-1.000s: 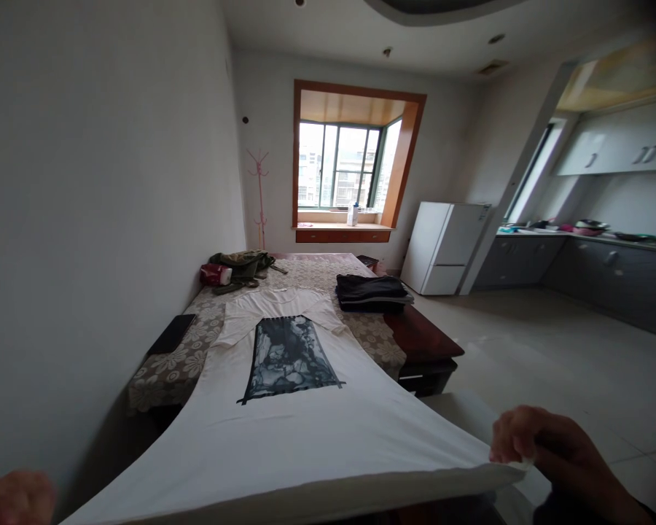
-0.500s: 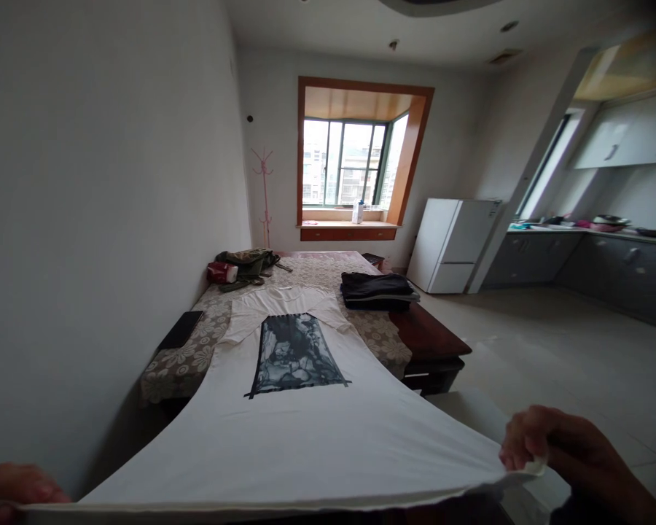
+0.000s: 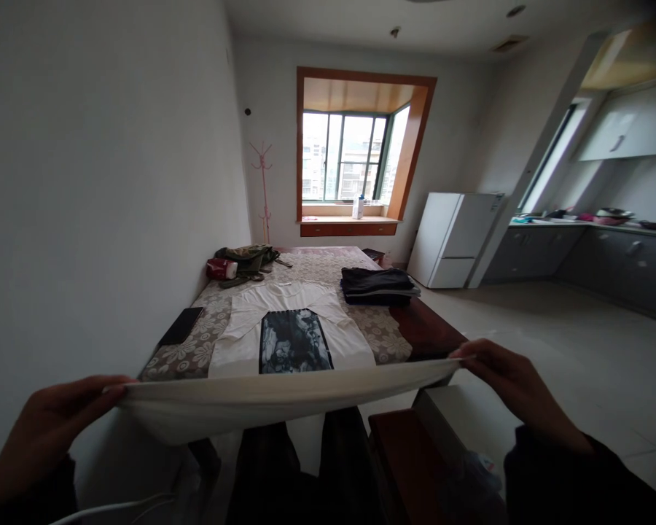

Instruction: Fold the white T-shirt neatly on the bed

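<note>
A white T-shirt [image 3: 355, 332] with a dark rectangular print lies over the near part of the table, its collar toward the window. Its lower hem is stretched wide and lifted off the table between my hands. My left hand [image 3: 60, 412] pinches one hem corner at the left. At the right, my right hand [image 3: 503, 368] pinches the opposite corner. The raised fabric hides the bottom of the print.
A patterned cloth [image 3: 385, 335] covers the table. A black phone [image 3: 181, 326] lies left of the shirt, a stack of folded dark clothes [image 3: 377, 286] right. Behind are a backpack [image 3: 248, 261] and red pack [image 3: 219, 269]. A dark red stool [image 3: 410, 459] stands below.
Both hands have risen and moved forward and inward, bringing the hem up toward the table. My legs and the stool now show beneath it.
</note>
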Tool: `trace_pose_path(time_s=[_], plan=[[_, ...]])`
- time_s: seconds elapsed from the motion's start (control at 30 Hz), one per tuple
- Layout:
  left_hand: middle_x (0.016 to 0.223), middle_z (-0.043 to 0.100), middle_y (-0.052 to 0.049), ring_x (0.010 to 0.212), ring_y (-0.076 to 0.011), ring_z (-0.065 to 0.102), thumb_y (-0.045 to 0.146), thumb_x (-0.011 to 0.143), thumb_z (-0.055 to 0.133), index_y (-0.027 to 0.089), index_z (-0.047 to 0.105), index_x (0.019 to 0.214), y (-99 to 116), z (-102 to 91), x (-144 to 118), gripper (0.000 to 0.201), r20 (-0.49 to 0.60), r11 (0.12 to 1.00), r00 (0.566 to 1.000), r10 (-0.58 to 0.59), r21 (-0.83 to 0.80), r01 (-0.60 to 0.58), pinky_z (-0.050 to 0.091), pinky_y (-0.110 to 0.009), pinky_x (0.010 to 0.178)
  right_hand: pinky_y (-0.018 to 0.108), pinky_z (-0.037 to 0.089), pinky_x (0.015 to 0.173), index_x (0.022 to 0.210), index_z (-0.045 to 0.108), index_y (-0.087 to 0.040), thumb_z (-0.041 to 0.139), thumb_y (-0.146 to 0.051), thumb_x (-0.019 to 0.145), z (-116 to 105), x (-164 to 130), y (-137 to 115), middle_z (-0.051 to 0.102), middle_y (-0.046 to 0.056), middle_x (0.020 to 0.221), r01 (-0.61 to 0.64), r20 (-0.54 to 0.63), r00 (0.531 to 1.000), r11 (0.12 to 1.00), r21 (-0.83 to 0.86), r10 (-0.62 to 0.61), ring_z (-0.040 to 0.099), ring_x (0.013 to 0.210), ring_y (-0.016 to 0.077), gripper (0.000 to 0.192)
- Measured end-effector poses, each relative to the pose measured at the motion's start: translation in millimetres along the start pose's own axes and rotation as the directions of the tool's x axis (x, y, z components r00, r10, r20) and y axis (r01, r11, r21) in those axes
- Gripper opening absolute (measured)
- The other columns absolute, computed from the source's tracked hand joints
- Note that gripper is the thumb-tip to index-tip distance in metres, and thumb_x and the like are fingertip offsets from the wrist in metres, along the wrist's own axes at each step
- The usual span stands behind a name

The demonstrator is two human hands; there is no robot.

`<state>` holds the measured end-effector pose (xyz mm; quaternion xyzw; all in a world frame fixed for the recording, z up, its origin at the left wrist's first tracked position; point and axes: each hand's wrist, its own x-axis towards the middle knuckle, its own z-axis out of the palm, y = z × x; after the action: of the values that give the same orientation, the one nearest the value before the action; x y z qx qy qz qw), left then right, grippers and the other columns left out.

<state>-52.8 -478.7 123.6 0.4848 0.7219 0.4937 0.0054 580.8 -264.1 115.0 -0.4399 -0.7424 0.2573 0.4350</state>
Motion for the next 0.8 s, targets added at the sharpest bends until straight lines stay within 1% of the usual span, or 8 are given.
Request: trace_pose_path(time_s=[0.1, 0.17, 0.23, 0.33, 0.4, 0.5, 0.67, 0.8], plan=[[0.079, 0.082, -0.001, 0.079, -0.0319, 0.077, 0.069, 0.057, 0.079, 0.033, 0.082, 0.073, 8.0, 17.6, 37.7, 0.04, 0.057, 0.992, 0.998, -0.018, -0.122, 0.025, 0.065, -0.048, 0.084, 0.031, 0.058, 0.066, 0.096, 0.072, -0.023, 0.073, -0.06, 0.085, 18.5, 39.2, 2.0, 0.075, 0.005, 0.091, 0.014, 0.002, 1.0, 0.996, 0.09, -0.014, 0.069, 0.075, 0.0213, 0.039], [0.081, 0.081, -0.002, 0.077, -0.0284, 0.076, 0.066, 0.059, 0.081, 0.027, 0.082, 0.08, 12.2, 32.7, 65.8, 0.044, 0.074, 0.985, 0.997, -0.021, -0.172, 0.034, 0.066, -0.048, 0.084, 0.031, 0.058, 0.066, 0.106, 0.071, -0.024, 0.072, -0.06, 0.085, 33.9, 72.8, 5.8, 0.075, 0.005, 0.095, 0.038, 0.0, 0.999, 0.992, 0.122, -0.039, 0.069, 0.077, 0.0213, 0.041], [0.083, 0.08, -0.003, 0.073, -0.0238, 0.073, 0.063, 0.06, 0.082, 0.021, 0.08, 0.086, 13.5, 52.2, 95.3, 0.049, 0.1, 0.975, 0.995, -0.025, -0.216, 0.046, 0.067, -0.045, 0.079, 0.03, 0.056, 0.068, 0.107, 0.072, -0.023, 0.071, -0.056, 0.086, 50.1, 111.0, 13.0, 0.075, 0.005, 0.091, 0.097, -0.022, 0.995, 0.993, 0.061, -0.096, 0.068, 0.079, 0.0211, 0.04], [0.09, 0.079, -0.005, 0.078, -0.0195, 0.07, 0.061, 0.064, 0.08, 0.014, 0.077, 0.096, 7.5, 88.3, 141.3, 0.056, 0.096, 0.964, 0.994, -0.045, -0.257, 0.068, 0.067, -0.038, 0.074, 0.03, 0.052, 0.073, 0.097, 0.071, -0.02, 0.064, -0.049, 0.089, 74.4, 172.6, 27.5, 0.074, 0.005, 0.091, 0.193, -0.037, 0.98, 0.981, -0.017, -0.194, 0.067, 0.082, 0.021, 0.031], [0.093, 0.077, -0.006, 0.08, -0.018, 0.068, 0.059, 0.069, 0.077, 0.011, 0.075, 0.103, -2.6, 114.1, 172.6, 0.059, 0.089, 0.972, 0.994, -0.068, -0.218, 0.086, 0.066, -0.035, 0.073, 0.03, 0.051, 0.073, 0.095, 0.071, -0.019, 0.059, -0.042, 0.091, 91.1, 212.7, 36.6, 0.074, 0.005, 0.088, 0.197, -0.022, 0.979, 0.967, -0.159, -0.203, 0.067, 0.081, 0.021, 0.027], [0.095, 0.076, -0.007, 0.077, -0.017, 0.067, 0.055, 0.072, 0.073, 0.009, 0.074, 0.104, -24.5, 151.1, 218.5, 0.056, 0.097, 0.984, 0.991, -0.094, -0.14, 0.107, 0.064, -0.033, 0.071, 0.03, 0.049, 0.077, 0.098, 0.073, -0.017, 0.056, -0.031, 0.091, 118.2, 266.0, 48.6, 0.076, 0.006, 0.089, 0.126, 0.013, 0.991, 0.905, -0.408, -0.132, 0.067, 0.082, 0.0207, 0.023], [0.083, 0.076, -0.005, 0.069, -0.019, 0.069, 0.048, 0.071, 0.071, 0.016, 0.077, 0.09, -63.2, 203.6, 279.7, 0.038, 0.136, 0.991, 0.983, -0.126, 0.064, 0.118, 0.062, -0.03, 0.064, 0.029, 0.047, 0.084, 0.101, 0.074, -0.019, 0.057, -0.024, 0.091, 166.3, 330.3, 72.6, 0.077, 0.008, 0.1, 0.055, 0.05, 0.998, 0.856, -0.515, -0.035, 0.068, 0.094, 0.0218, 0.02], [0.085, 0.079, -0.004, 0.069, -0.019, 0.072, 0.045, 0.075, 0.065, 0.02, 0.076, 0.09, -89.4, 234.4, 304.3, 0.031, 0.151, 0.974, 0.979, -0.139, 0.201, 0.107, 0.059, -0.027, 0.064, 0.027, 0.045, 0.084, 0.106, 0.073, -0.02, 0.058, -0.022, 0.093, 199.4, 365.9, 92.0, 0.077, 0.008, 0.108, 0.035, 0.115, 0.992, 0.8, -0.598, 0.042, 0.067, 0.102, 0.0225, 0.021]])
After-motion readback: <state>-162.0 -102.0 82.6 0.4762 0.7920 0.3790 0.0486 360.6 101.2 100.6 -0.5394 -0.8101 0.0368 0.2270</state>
